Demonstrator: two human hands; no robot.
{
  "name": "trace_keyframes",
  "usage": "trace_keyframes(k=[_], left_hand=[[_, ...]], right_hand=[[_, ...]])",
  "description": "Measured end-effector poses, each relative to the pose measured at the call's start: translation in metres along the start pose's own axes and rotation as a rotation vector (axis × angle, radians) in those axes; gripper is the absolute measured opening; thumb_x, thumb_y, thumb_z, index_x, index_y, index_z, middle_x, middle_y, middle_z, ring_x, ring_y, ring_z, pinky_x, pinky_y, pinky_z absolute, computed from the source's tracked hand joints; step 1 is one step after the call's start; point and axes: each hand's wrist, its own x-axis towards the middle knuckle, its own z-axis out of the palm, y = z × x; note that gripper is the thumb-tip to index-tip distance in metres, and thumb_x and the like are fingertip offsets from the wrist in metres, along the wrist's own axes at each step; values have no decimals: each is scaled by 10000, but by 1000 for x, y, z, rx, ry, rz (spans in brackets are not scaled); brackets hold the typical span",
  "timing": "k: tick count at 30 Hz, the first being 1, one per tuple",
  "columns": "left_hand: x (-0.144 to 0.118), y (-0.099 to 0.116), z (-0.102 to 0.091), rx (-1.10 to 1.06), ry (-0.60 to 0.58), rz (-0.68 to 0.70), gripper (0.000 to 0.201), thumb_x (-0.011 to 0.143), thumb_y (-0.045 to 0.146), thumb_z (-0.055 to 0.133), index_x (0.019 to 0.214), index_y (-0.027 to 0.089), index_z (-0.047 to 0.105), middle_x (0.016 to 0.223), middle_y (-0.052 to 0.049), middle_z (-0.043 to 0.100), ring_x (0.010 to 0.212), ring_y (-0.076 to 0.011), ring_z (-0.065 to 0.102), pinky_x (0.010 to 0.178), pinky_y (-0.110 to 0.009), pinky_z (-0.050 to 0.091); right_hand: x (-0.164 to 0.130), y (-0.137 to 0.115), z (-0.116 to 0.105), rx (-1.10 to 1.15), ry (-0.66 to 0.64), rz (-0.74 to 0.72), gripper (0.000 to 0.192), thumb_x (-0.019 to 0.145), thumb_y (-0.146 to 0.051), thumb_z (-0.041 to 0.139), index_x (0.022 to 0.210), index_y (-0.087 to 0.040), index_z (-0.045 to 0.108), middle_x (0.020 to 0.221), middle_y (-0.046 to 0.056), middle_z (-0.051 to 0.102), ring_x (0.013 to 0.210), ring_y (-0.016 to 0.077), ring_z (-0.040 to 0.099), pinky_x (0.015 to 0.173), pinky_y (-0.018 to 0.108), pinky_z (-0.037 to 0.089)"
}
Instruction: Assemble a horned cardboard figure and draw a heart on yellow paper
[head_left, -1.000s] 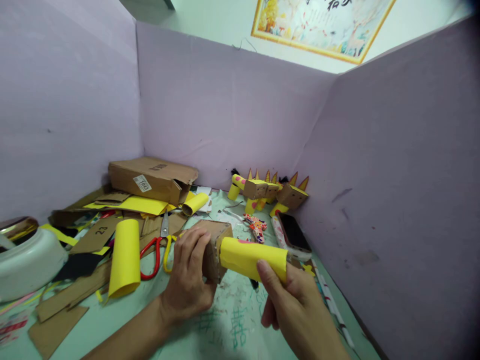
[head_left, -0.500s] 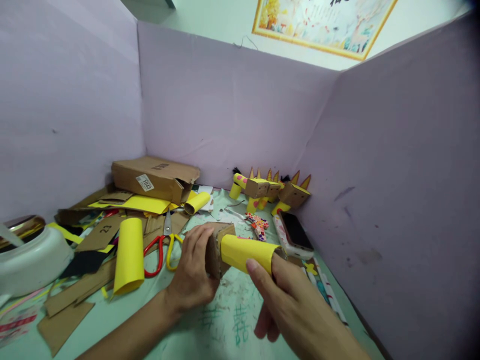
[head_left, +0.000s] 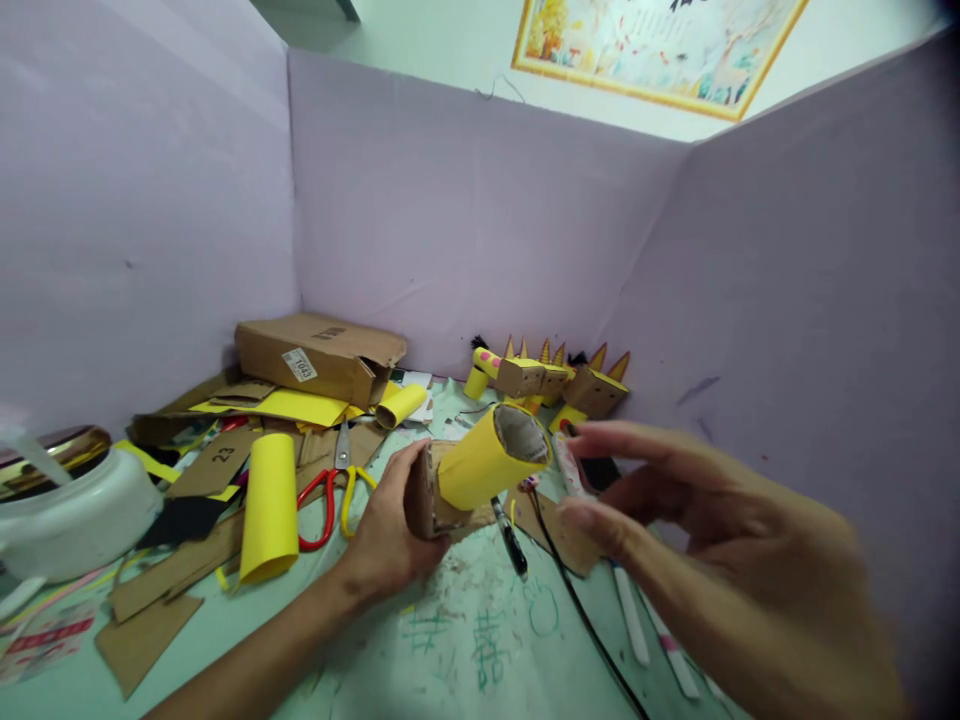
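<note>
Cardboard block (head_left: 429, 492) with yellow tube (head_left: 491, 458) already attached, over the green table (head_left: 450, 650): I am gripping it in my left hand (head_left: 390, 540), my right hand (head_left: 675, 520) hovering open, decoration seemingly outstanding, unlike finished figures (head_left: 555, 378) behind.

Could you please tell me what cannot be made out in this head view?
- Right hand: motion-blurred; fingers unclear.
- Phone: mostly hidden behind that hand.
- Cardboard block: near side covered by the left hand.
- White bowl: cut off by the left edge.
</note>
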Motion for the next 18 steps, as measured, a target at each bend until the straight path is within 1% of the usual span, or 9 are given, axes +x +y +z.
trace_keyframes(k=[2, 3, 4, 6, 8, 11, 13, 15, 18], left_hand=[[0, 2, -1, -97, -64, -47, 802, 531, 76, 645, 1253, 211, 321, 1274, -139, 475, 1109, -311, 516, 863, -475, 475], [-1, 3, -1, -123, -90, -62, 817, 519, 70, 651, 1253, 214, 324, 1283, -137, 470, 1114, -313, 513, 869, -476, 472], [-1, 4, -1, -134, -111, -74, 832, 508, 74, 665, 1255, 212, 327, 1288, -138, 467, 1119, -318, 508, 880, -479, 465], [-3, 7, -1, -134, -151, -81, 858, 495, 111, 707, 1261, 202, 333, 1287, -141, 470, 1126, -329, 501, 897, -481, 455], [-5, 11, -1, -127, -182, -73, 860, 501, 169, 737, 1264, 194, 341, 1278, -141, 480, 1123, -330, 503, 897, -469, 459], [-7, 17, 0, -122, -206, -46, 825, 530, 261, 755, 1254, 212, 361, 1270, -122, 485, 1121, -318, 500, 913, -462, 448], [-8, 20, 0, -131, -222, -22, 802, 544, 301, 756, 1243, 227, 370, 1266, -114, 483, 1122, -313, 493, 931, -476, 427], [-9, 21, 0, -156, -240, -7, 792, 550, 303, 752, 1238, 229, 367, 1258, -113, 482, 1116, -307, 492, 937, -480, 417], [-10, 22, 0, -215, -272, -22, 797, 533, 273, 758, 1229, 231, 373, 1241, -95, 489, 1107, -286, 494, 944, -439, 412]], right_hand=[[5, 12, 2, 94, 60, -83, 586, 569, -370, 780, 1111, -274, 578, 985, 55, 652, 780, 220, 637, 671, 343, 550], [7, 20, 6, 158, 10, -109, 725, 531, -391, 799, 1190, -290, 513, 1170, 65, 577, 979, 254, 592, 815, 382, 513], [8, 28, 12, 228, -72, -108, 835, 520, -418, 799, 1261, -303, 433, 1283, 66, 493, 1117, 271, 515, 908, 409, 459], [9, 44, 27, 329, -215, -74, 962, 508, -464, 791, 1330, -303, 319, 1385, 77, 378, 1236, 278, 403, 1000, 438, 363], [6, 58, 42, 410, -283, -31, 997, 496, -472, 793, 1337, -282, 291, 1399, 104, 353, 1259, 287, 370, 1021, 458, 325], [0, 70, 55, 527, -384, 18, 899, 542, -401, 798, 1296, -282, 323, 1311, 100, 461, 1191, 272, 457, 988, 457, 366], [-4, 73, 57, 605, -432, 32, 760, 593, -332, 786, 1236, -293, 381, 1203, 69, 549, 1094, 245, 539, 925, 423, 436], [-6, 74, 55, 644, -440, 26, 650, 613, -285, 779, 1166, -304, 438, 1119, 36, 591, 1019, 223, 579, 867, 376, 479], [-8, 78, 52, 611, -434, 22, 576, 581, -303, 798, 1070, -303, 493, 1044, 18, 617, 960, 224, 600, 815, 349, 505]])
